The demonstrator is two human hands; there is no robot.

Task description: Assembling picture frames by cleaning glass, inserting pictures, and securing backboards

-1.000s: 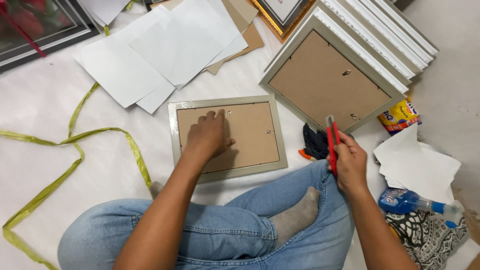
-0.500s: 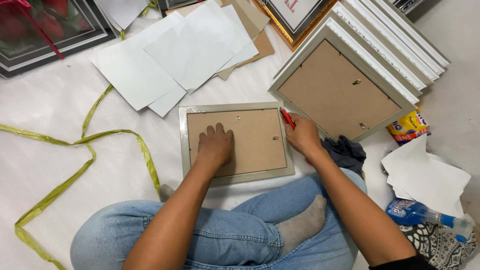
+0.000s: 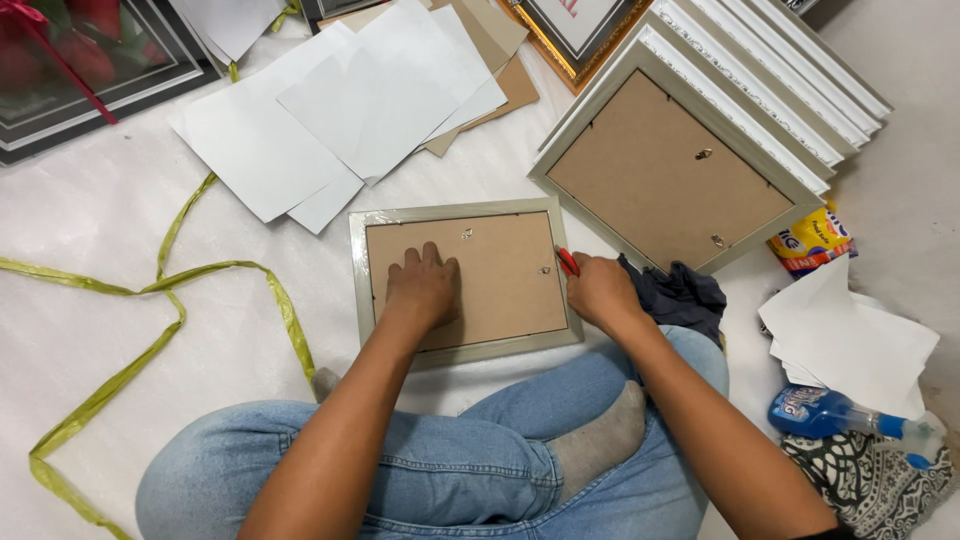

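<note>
A small silver picture frame (image 3: pixel 462 212) lies face down on the white floor covering, its brown backing board up. My left hand (image 3: pixel 423 287) presses flat on the backing, fingers spread. My right hand (image 3: pixel 598 292) is at the frame's right edge, closed around a red-handled tool (image 3: pixel 567 261) whose tip touches that edge. I sit cross-legged in blue jeans, a grey sock (image 3: pixel 598 445) showing.
A stack of larger frames (image 3: pixel 690 170) leans at the upper right. White sheets (image 3: pixel 340 110) and brown boards lie behind the frame. A green ribbon (image 3: pixel 150 290) trails at left. A dark cloth (image 3: pixel 680 295), a blue spray bottle (image 3: pixel 830 412), white papers (image 3: pixel 850 335) and a yellow packet (image 3: pixel 812 240) sit at right.
My right hand brought the red tool from beside my knee up to the frame's right edge. My left hand stayed pressed on the backing.
</note>
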